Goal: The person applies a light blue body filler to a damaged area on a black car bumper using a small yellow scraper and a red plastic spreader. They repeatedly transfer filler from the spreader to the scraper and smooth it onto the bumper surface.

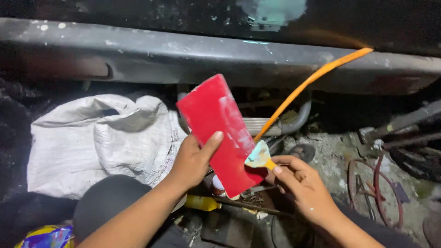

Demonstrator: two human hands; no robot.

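Your left hand [190, 160] grips the red board [219, 133] by its lower left edge, thumb across the face, fingers wrapped behind. The board is tilted, held up in front of the grey car body [220, 55]. Your right hand [303, 183] pinches the small putty knife [260, 156] by its orange handle, fingers closed tight; the blade carries pale filler and touches the board's lower right edge. Looks like the filler-working step: scraping or gathering paste on the board. Next move likely needs a steady board and a flat blade angle. White sack [101, 138] sits left, orange hose [312, 80] runs behind.
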